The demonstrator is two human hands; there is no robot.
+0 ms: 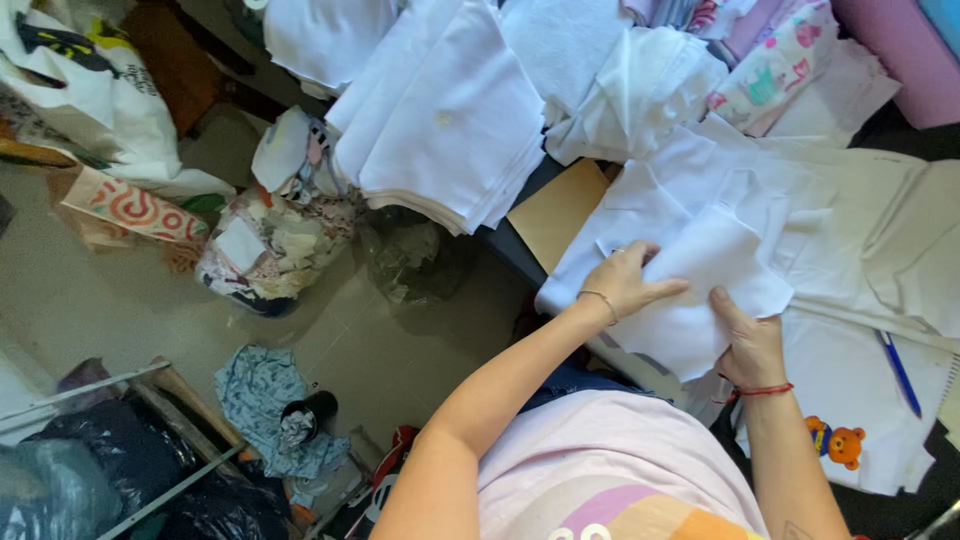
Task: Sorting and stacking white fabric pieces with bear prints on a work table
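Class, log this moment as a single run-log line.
left hand: flat on white fabric piece | right hand: pinching its lower edge | nearby: blue pen, folded white stack

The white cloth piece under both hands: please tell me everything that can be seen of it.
The white cloth piece looks like thin, plain cut fabric with uneven edges, lying flat on other white pieces on the table. The left hand presses its upper left part with spread fingers; the right hand grips its lower right edge.
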